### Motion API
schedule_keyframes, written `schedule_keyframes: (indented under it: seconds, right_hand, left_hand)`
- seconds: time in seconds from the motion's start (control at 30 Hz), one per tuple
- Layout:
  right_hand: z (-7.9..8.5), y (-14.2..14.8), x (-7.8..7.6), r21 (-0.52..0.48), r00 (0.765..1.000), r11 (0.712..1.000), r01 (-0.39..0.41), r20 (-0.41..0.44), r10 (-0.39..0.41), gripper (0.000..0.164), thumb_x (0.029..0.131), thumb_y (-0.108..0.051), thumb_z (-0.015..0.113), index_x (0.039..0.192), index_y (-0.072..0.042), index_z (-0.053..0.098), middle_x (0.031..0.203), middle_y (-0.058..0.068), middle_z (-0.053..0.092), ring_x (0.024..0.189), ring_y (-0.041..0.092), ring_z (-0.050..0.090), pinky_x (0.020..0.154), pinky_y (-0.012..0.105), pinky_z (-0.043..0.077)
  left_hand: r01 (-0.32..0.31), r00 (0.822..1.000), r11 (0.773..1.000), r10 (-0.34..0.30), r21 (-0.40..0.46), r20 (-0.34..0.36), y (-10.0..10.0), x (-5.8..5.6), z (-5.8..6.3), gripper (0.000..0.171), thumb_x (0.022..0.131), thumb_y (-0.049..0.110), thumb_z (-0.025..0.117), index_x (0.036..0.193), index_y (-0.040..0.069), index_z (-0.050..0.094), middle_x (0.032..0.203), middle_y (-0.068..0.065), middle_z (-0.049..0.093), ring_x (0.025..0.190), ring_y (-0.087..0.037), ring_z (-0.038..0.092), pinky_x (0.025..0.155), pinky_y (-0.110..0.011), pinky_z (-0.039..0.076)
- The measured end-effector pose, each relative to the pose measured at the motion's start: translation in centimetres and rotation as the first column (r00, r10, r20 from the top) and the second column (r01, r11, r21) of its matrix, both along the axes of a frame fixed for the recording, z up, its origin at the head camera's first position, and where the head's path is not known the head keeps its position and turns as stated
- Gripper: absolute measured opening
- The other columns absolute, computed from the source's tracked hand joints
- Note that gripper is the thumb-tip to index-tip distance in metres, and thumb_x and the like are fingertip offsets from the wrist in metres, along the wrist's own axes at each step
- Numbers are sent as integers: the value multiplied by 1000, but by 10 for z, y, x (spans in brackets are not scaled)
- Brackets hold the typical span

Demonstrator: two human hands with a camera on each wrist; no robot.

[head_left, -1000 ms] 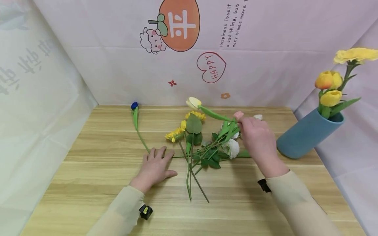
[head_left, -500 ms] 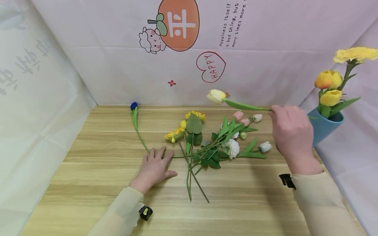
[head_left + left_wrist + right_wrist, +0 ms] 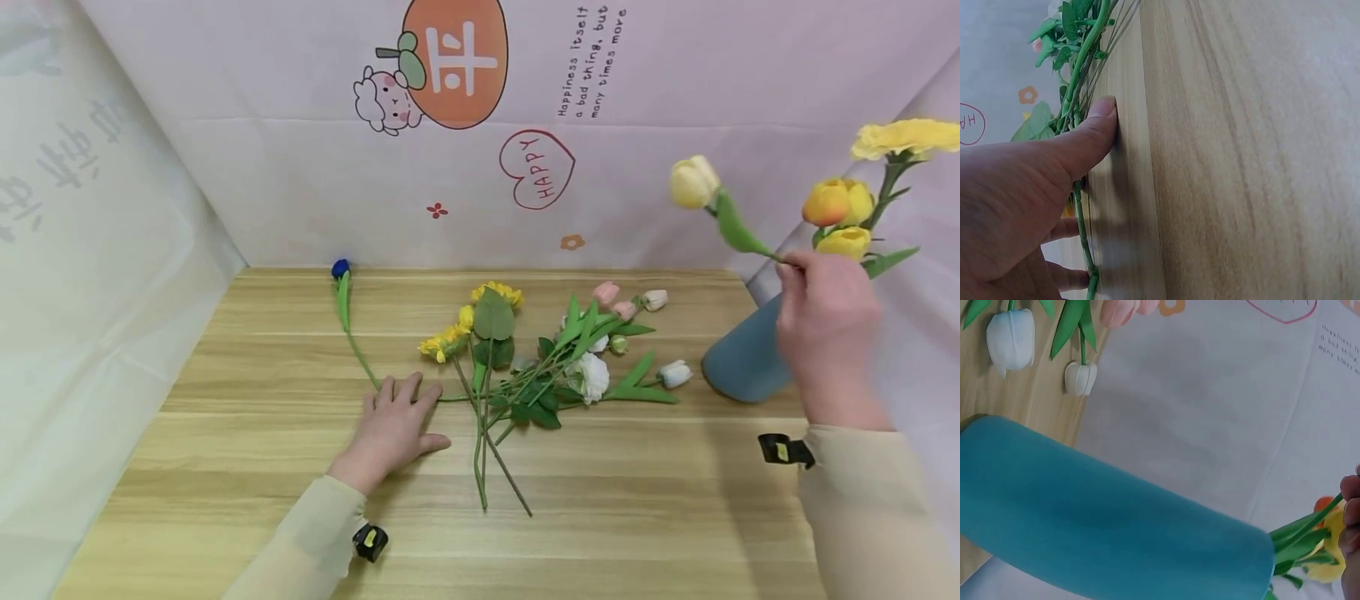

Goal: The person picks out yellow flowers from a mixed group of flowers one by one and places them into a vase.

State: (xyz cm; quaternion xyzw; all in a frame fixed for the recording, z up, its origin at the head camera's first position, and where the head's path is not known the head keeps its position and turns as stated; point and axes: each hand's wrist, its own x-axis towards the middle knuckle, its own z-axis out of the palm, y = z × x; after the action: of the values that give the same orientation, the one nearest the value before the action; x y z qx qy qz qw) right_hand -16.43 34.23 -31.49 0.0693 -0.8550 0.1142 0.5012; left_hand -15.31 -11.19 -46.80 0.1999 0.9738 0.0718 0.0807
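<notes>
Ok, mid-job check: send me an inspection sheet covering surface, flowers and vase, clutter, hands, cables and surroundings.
Surface: wooden table, pale striped grain.
Flowers and vase: pale yellow tulip held above the table; blue vase stands at the right, holding yellow flowers.
Clutter: loose flowers lie mid-table, some stems crossing; blue tulip lies to the left.
Hands: right hand grips the pale yellow tulip's stem; left hand rests with fingers spread, covering part of the blue tulip's stem.
Cables: nothing seen.
Surroundings: printed cloth behind the table.

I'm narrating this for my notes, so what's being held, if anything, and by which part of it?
The pale yellow tulip, by its green stem, in the right grip. The left grip, fingers spread, holds nothing.
</notes>
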Motion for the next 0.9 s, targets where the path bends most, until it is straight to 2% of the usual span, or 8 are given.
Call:
schedule_keyframes:
  seconds: [0.13, 0.3, 0.47, 0.57, 0.67, 0.8, 0.9]
  right_hand:
    - [-3, 11, 0, -80, 999, 996, 30, 37, -27, 23, 99, -9, 53, 100, 13, 61, 88, 33, 60, 81, 52, 52, 72, 66, 40]
    - [-8, 24, 2, -123, 989, 984, 125, 99, -114, 28, 100, -12, 51, 100, 14, 61, 86, 34, 59, 76, 50, 51, 68, 64, 40]
    - [-15, 36, 4, -139, 967, 964, 226, 150, -205, 33, 98, -12, 49, 91, 17, 64, 78, 35, 58, 78, 52, 50, 78, 64, 39]
    - [-18, 40, 5, -133, 960, 957, 258, 149, -238, 38, 97, -12, 46, 78, 18, 63, 70, 34, 53, 76, 52, 46, 82, 65, 37]
    - [-20, 40, 6, -128, 960, 955, 269, 118, -255, 42, 97, -13, 46, 72, 17, 61, 66, 33, 50, 73, 51, 43, 84, 65, 35]
    - [-24, 30, 9, -153, 960, 949, 276, 81, -267, 40, 97, -15, 46, 76, 16, 61, 70, 31, 52, 76, 51, 45, 84, 65, 35]
    - [-30, 16, 12, -163, 973, 959, 232, 28, -231, 33, 95, -15, 49, 83, 14, 61, 73, 31, 55, 75, 51, 48, 76, 64, 38]
  left_hand:
    - [2, 1000, 1000, -2, -1, -8, 0, 0, 2, 84, 80, 65, 62, 148, 22, 38, 153, -18, 27, 133, -54, 22, 101, -73, 26]
    - [6, 1000, 1000, -6, -10, -9, 0, 1, 3, 84, 81, 65, 62, 148, 21, 38, 153, -18, 28, 133, -54, 23, 101, -72, 27]
    - [11, 1000, 1000, -11, -16, -8, 0, 1, 4, 84, 81, 65, 62, 148, 21, 37, 153, -18, 28, 133, -54, 23, 101, -73, 27]
    - [10, 1000, 1000, -10, -10, -4, 1, 1, 5, 84, 81, 65, 63, 148, 21, 38, 153, -18, 28, 133, -54, 23, 101, -73, 27]
    - [8, 1000, 1000, -8, -5, 0, 1, 0, 6, 84, 81, 64, 63, 148, 20, 38, 153, -18, 28, 133, -54, 23, 100, -73, 27]
    - [5, 1000, 1000, -5, -14, 11, 0, -1, 7, 85, 81, 65, 62, 148, 21, 37, 154, -18, 27, 133, -54, 22, 101, -73, 26]
    - [6, 1000, 1000, -6, -16, 12, 0, -1, 7, 84, 81, 66, 62, 148, 21, 37, 154, -18, 27, 133, -53, 22, 101, -73, 26]
